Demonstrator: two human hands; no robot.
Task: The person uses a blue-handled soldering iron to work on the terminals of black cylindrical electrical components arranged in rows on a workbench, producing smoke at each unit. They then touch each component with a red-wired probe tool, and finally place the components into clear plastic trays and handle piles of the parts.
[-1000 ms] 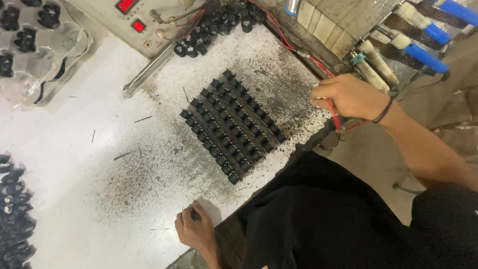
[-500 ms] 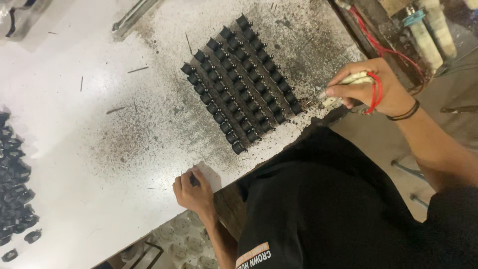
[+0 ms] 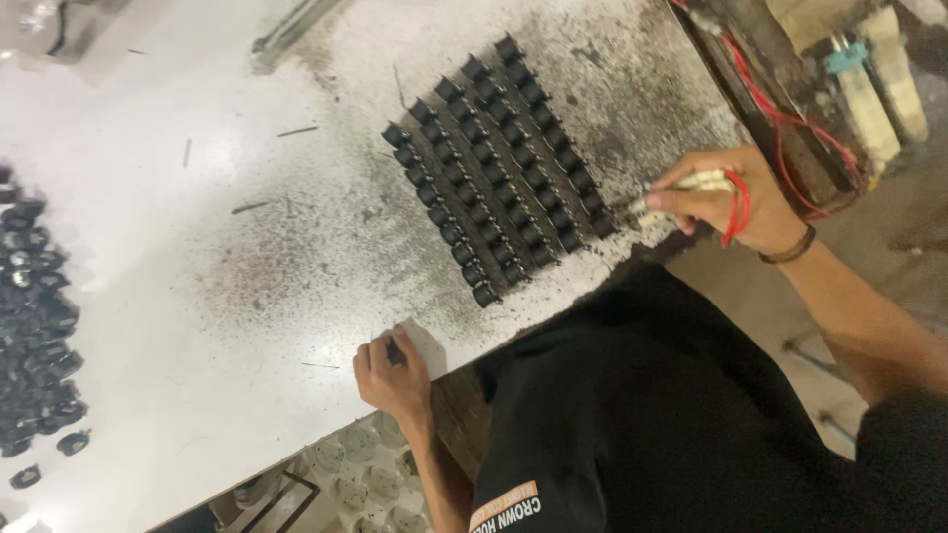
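From the head camera, the right hand (image 3: pixel 726 202) sits at the right edge of the white table (image 3: pixel 178 326), its fingers (image 3: pixel 681 197) pinched together around a pale, slim tool (image 3: pixel 681 186) with red wires (image 3: pixel 736 212) looping over the hand. The tool's tip points left and reaches the nearest corner of the block of small black parts (image 3: pixel 499 173), which lie in tidy diagonal rows on the dusty, dark-speckled part of the table, just left of the fingers. The left hand (image 3: pixel 393 370) rests at the table's near edge, fingers curled loosely and pressing on a small white slip (image 3: pixel 427 345); whether it grips anything else cannot be told. It lies well below the block. A loose heap of black parts (image 3: pixel 35 326) sits at the far left.
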